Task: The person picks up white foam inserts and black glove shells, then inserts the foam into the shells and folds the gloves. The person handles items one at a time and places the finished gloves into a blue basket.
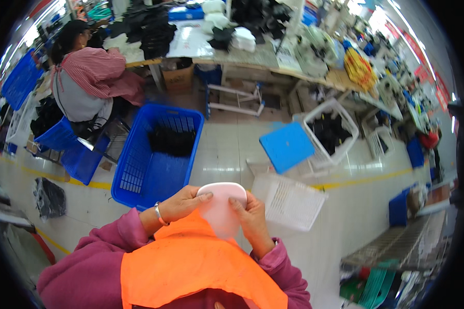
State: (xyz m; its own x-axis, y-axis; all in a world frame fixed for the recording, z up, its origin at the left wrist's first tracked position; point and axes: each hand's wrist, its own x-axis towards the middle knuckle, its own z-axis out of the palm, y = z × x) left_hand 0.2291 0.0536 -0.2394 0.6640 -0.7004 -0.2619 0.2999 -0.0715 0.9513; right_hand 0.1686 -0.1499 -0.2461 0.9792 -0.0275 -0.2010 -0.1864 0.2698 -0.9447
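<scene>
Both of my hands hold a pale pink, translucent-looking piece [222, 216] with a rounded, whitish upper rim, in front of my orange apron [191, 265]. My left hand [183, 203] grips its left edge, the thumb lying over the front. On the opposite edge, my right hand [252, 216] closes in the same way, its thumb also on the front face. The lower end of the piece narrows and looks soft or blurred; its exact kind cannot be made out. Beyond my left hand stands a big blue plastic basket [117, 180] with dark material inside.
A white basket [348, 147] of dark pieces, a blue flat-topped stool [286, 147] and a white perforated crate [296, 203] stand ahead to the right. At the far worktable [191, 46], piled with black and white pieces, sits a person [87, 77]. A wire rack [397, 242] is at right.
</scene>
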